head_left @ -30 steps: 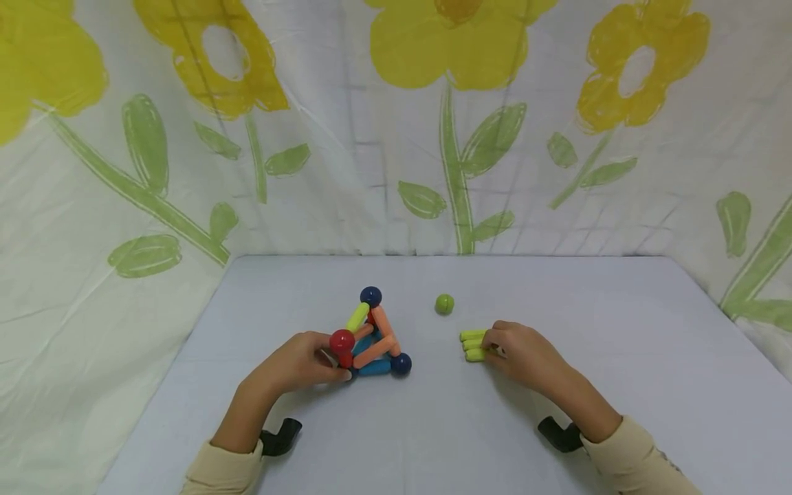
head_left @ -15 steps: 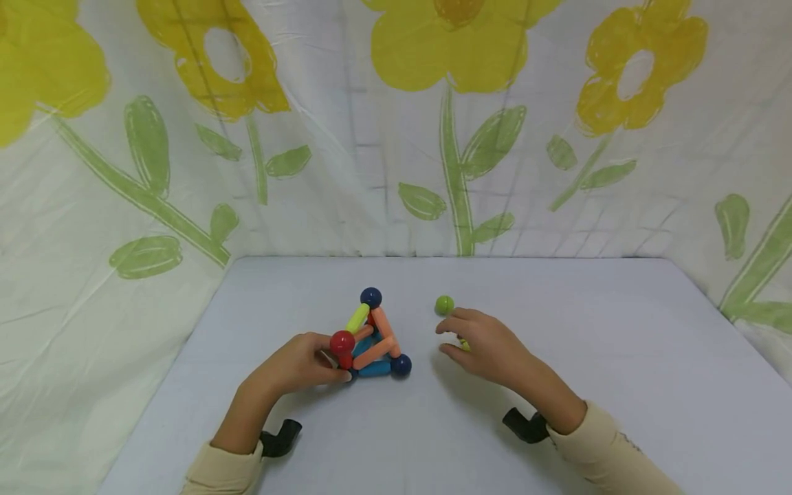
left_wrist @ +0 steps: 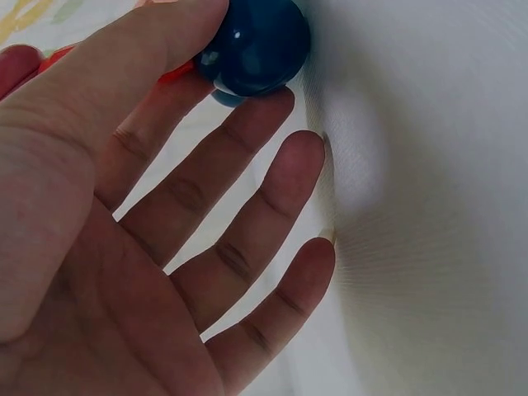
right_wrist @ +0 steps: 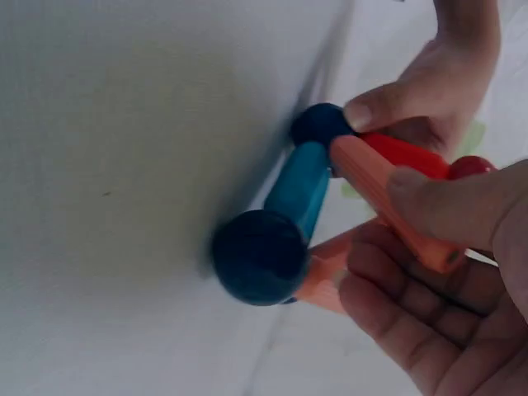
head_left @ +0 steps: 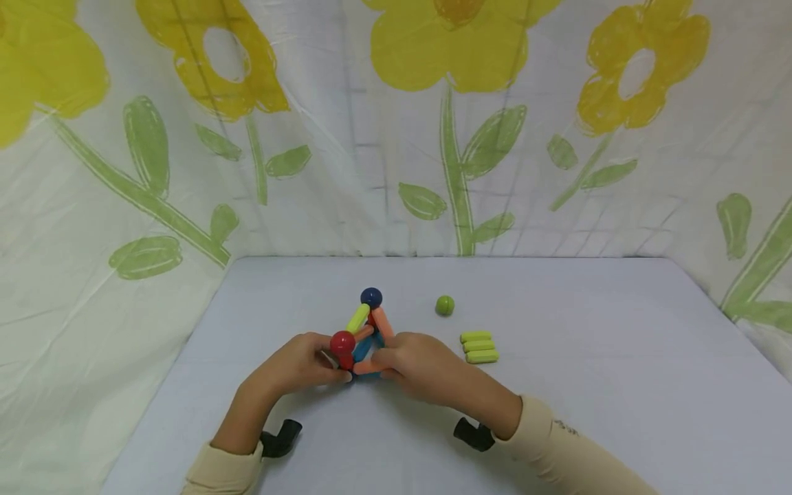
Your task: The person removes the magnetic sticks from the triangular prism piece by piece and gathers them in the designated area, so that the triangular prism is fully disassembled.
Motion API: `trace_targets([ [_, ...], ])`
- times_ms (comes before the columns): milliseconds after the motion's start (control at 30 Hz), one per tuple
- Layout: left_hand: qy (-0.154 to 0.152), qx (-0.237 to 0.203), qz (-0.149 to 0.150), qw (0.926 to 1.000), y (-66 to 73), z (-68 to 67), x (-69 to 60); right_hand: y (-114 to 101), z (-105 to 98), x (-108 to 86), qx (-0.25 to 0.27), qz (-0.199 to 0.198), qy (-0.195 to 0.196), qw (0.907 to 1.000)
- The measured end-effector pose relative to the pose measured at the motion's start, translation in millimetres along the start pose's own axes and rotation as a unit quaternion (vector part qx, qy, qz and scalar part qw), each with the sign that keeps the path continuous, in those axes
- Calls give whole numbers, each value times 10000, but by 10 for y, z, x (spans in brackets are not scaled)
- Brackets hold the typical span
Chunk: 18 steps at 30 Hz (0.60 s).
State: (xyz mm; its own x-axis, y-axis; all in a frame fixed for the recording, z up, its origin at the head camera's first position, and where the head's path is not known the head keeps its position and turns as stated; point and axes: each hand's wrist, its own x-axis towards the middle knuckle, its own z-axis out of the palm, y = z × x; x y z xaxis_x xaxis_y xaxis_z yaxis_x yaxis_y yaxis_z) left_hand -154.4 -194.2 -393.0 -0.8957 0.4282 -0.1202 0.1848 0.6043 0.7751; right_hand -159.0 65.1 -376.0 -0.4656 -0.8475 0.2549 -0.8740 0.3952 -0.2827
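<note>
A frame of coloured rods and balls stands on the table. At its near left corner my left hand (head_left: 307, 361) pinches a dark blue ball (left_wrist: 260, 41) between thumb and fingertips. My right hand (head_left: 421, 368) pinches an orange rod (right_wrist: 363, 169); one end of it meets that ball and the other looks free. A red rod (right_wrist: 404, 154) leads from the ball to a red ball (head_left: 342, 342). Another dark blue ball (head_left: 371, 298) tops the frame, with a yellow-green rod (head_left: 357, 318) below it. The right corner ball (right_wrist: 260, 257), joined by a blue rod (right_wrist: 299, 186), is hidden in the head view.
A green ball (head_left: 445, 305) lies behind the right hand. Three yellow-green rods (head_left: 479, 346) lie side by side to the right. Black wrist mounts (head_left: 281, 438) stick out beneath both forearms. A flower-printed sheet (head_left: 396, 137) hangs behind the table.
My right hand has left the yellow-green rods, moved left to the frame and taken hold of the orange rod. The left hand has stayed at its corner.
</note>
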Motion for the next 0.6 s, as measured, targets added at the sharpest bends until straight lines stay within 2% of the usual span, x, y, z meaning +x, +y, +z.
trace_targets([
  [100,-22,71,-14,10000,-9,6,6,-56,-5,-50,163,106,-604,9980],
  [200,-67,113,-111,9999,5,21,22,-71,-39,-161,316,401,-949,9942],
  [400,-51,166,-192,9997,15,25,27,11,-118,-451,286,1122,-1015,9881],
  [500,-30,177,-192,9997,6,20,26,72,-141,-612,227,1316,-1086,9851],
  [600,-27,163,-176,9997,0,16,28,130,-177,-786,140,1471,-965,9843],
])
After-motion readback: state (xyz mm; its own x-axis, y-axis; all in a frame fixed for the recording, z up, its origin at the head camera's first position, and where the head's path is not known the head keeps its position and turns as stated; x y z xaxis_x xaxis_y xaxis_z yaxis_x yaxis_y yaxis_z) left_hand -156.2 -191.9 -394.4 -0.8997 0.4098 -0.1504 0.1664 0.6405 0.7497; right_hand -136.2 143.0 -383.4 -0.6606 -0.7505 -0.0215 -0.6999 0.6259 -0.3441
